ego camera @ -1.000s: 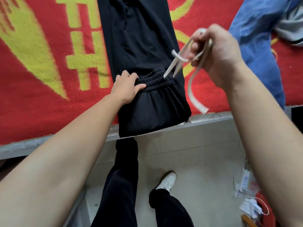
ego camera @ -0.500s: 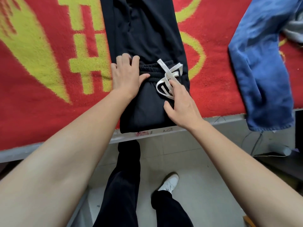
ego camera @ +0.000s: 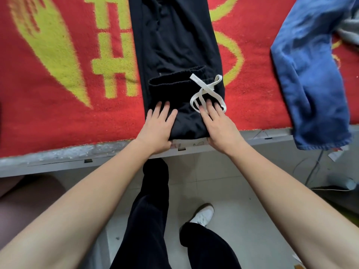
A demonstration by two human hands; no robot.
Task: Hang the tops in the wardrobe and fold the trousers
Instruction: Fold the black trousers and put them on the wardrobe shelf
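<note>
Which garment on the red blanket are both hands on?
The black drawstring trousers with the white cord; the blue denim garment lies untouched at right.

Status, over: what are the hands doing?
Left hand, right hand open, flat on folded black trousers. Right fingertips touch white drawstring. Blue jeans lie apart.

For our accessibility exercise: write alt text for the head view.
The left hand and right hand rest flat on black trousers folded on a red blanket, the right touching the white drawstring. Blue jeans lie alongside.
</note>
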